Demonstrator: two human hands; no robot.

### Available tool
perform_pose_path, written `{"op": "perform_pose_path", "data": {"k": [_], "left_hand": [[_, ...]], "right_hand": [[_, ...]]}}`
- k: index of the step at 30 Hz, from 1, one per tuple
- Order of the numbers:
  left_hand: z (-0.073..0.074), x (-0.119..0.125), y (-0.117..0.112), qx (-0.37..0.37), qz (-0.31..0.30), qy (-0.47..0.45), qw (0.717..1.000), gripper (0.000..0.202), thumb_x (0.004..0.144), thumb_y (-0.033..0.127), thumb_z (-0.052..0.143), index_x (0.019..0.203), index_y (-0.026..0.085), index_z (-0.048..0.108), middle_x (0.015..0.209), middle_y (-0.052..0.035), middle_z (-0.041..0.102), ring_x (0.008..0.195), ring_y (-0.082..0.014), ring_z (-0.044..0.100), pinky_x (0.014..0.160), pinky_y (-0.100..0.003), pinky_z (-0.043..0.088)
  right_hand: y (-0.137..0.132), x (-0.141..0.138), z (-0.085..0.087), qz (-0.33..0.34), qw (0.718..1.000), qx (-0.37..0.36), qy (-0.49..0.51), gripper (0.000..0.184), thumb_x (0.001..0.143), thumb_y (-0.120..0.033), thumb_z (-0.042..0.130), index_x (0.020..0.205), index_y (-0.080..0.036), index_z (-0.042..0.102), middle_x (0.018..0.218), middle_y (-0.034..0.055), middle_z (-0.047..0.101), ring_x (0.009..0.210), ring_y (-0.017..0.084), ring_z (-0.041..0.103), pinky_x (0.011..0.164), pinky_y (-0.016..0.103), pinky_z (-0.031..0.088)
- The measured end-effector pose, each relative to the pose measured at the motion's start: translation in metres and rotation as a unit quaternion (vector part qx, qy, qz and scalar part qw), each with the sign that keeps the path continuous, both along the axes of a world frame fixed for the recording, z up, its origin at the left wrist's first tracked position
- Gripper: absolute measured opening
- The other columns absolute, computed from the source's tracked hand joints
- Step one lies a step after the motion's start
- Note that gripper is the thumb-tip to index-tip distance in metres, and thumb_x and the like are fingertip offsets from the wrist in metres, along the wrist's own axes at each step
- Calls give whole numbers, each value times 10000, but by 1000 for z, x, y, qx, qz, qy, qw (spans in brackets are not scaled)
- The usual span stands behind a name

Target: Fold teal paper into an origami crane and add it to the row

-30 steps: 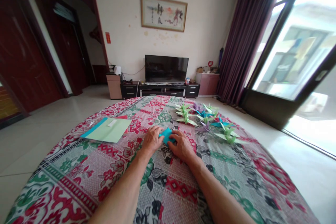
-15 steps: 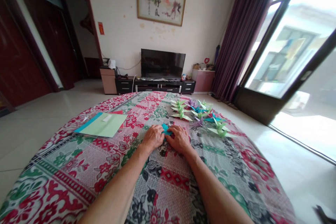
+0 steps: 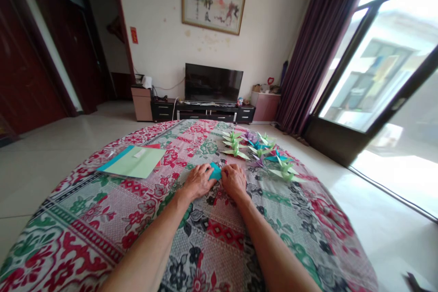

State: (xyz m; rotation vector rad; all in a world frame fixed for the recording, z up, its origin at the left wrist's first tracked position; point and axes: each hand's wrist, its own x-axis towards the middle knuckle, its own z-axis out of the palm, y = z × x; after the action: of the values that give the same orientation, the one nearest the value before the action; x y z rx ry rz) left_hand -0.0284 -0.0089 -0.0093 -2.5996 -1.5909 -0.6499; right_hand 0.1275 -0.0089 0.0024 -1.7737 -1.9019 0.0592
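Folded blue paper (image 3: 215,172): one piece, on the cloth-covered counter (image 3: 102,223), between the two hands. Left hand (image 3: 199,180): touching the paper's left side, fingers bent, thumb apart. Right hand (image 3: 234,179): at the paper's right end, fingers bunched; pinch indistinct on both. Paper cranes (image 3: 236,150): several, right of the paper. Flat sheets (image 3: 133,163): left of it.

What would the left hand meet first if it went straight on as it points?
The left hand would first meet the blue paper, which it seems to touch; beyond, perhaps a green paper crane; depth is unclear.
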Motion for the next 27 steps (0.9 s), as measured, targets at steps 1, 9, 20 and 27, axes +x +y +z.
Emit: {"op": "perform_pose_path", "data": {"k": [1,9,20,27], "left_hand": [[1,0,0,-3,0,2,1000,353,830,368,490,1136,205,555,1185,-82,521,1080,-230,472,955,-374,370],[2,0,0,-13,2,-1,1000,372,818,385,498,1145,212,541,1197,-81,511,1089,-232,469,951,-384,373],[4,-3,2,-31,-2,-79,996,471,764,270,544,1221,165,497,1238,-93,540,1117,-233,494,987,-370,369],[-5,-8,10,-44,31,-195,979,509,712,89,515,1218,148,516,1210,-98,586,1109,-193,535,995,-323,393]], "right_hand": [[2,0,0,-14,1000,-7,-2,248,861,-293,413,854,-239,655,982,51,583,899,203,501,753,311,332],[5,0,-2,29,990,112,86,276,799,-113,388,911,-192,628,966,70,586,917,189,511,801,293,358],[0,-10,-4,207,974,64,66,233,735,-56,396,800,-180,582,771,23,562,733,137,518,697,225,375],[-4,-11,-4,208,976,64,9,110,770,-160,491,846,-181,568,815,32,521,774,152,496,718,246,371]]}}
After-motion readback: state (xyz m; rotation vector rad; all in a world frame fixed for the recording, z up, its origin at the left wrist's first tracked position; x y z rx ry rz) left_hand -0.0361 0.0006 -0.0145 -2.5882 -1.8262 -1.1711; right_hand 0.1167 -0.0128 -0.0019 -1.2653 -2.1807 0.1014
